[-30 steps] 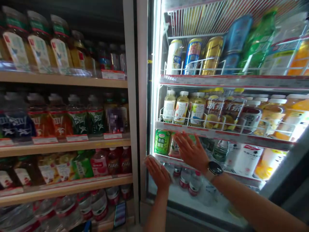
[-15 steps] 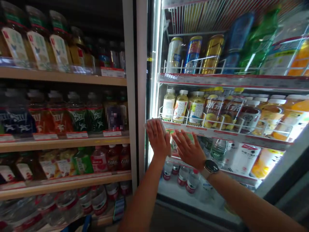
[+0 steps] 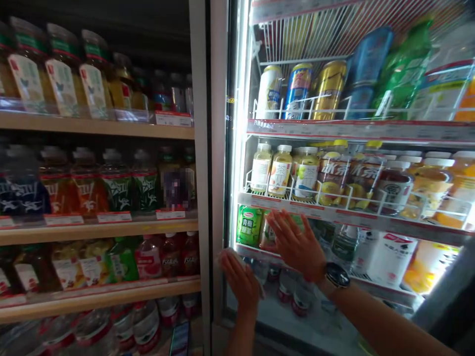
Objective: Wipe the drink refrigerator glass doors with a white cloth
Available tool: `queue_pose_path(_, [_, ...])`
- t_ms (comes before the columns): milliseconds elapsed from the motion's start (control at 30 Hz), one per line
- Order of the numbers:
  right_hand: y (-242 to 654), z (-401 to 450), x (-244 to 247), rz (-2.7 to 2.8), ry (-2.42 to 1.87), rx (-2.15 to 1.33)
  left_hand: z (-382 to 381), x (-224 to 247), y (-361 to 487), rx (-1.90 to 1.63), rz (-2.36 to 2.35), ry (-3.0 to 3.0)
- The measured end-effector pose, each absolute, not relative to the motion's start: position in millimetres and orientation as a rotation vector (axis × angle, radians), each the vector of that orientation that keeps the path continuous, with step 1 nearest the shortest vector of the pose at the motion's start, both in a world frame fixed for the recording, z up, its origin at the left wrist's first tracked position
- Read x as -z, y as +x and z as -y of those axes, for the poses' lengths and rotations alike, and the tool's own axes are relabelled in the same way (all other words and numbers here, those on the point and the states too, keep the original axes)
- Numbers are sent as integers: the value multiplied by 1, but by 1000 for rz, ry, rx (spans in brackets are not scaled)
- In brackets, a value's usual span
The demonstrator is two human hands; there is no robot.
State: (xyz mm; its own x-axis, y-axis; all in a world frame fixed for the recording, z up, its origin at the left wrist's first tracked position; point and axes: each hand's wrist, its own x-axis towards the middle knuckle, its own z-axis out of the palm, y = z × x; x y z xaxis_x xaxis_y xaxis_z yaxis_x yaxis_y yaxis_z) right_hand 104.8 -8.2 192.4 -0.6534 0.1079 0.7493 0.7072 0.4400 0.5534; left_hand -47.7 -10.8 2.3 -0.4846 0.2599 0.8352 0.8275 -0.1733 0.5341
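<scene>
Near the lower left of the lit glass door [image 3: 233,163], my left hand [image 3: 243,282] presses a pale cloth [image 3: 237,254] flat against the glass, its fingers stretched over the cloth. Higher and to the right, my right hand [image 3: 297,242] lies against the glass with its fingers spread and nothing visible in it. A dark round watch [image 3: 337,274] sits on the right wrist. Behind the glass, a green carton [image 3: 249,226] shows just left of my right hand's fingertips.
The cooler holds cans [image 3: 329,90], tea bottles [image 3: 280,170] and large cartons [image 3: 391,258] on wire-fronted shelves. To the left, beyond a grey upright frame [image 3: 202,148], wooden-edged shelves [image 3: 111,129] carry rows of bottles. A phone [image 3: 179,338] lies at the bottom.
My left hand has slid down the glass with the cloth, uncovering the green carton. My right hand has moved slightly down and to the right. The view has shifted a little.
</scene>
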Motion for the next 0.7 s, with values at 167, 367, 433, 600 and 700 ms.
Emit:
queue_pose_path(167, [105, 7, -191, 2048, -689, 1233, 23, 23, -35, 1810, 1722, -1173])
queue_pose_path(367, [104, 8, -195, 2027, -674, 1256, 14, -103, -43, 1666, 1516, -1463])
queue_pose_path(433, [104, 8, -195, 2021, -667, 1254, 8, -162, -52, 1577, 1488, -1460])
queue_pose_path(600, [105, 8, -194, 2036, -666, 1223, -1, -232, -81, 1398, 1377, -1478])
queue_pose_path(700, [105, 8, -193, 2037, -665, 1215, -4, -209, -89, 1428, 1367, -1401])
